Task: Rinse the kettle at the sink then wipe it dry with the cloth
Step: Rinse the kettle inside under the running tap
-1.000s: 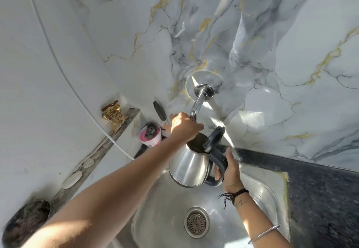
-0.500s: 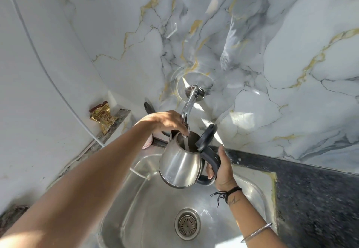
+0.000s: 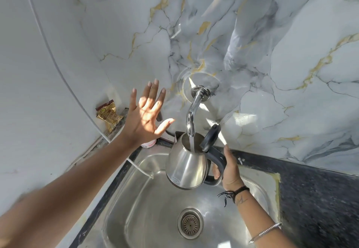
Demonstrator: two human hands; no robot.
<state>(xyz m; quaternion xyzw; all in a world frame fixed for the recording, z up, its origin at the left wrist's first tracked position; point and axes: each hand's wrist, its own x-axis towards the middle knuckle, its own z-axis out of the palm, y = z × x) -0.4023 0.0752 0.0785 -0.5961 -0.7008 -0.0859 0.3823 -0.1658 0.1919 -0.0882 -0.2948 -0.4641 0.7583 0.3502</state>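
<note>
A steel kettle with a black handle and its black lid flipped up hangs over the steel sink. My right hand grips the kettle's handle. A chrome wall tap runs a stream of water straight into the kettle's mouth. My left hand is raised left of the tap, fingers spread, holding nothing. No cloth is in view.
The round drain lies in the sink bottom. A brown and gold snack packet sits on the ledge at the left. A pink tub peeks out under my left hand. Dark speckled countertop runs to the right.
My left hand has let go of the tap and lifted up and left, fingers spread. Water now streams into the kettle, which stays under the spout.
</note>
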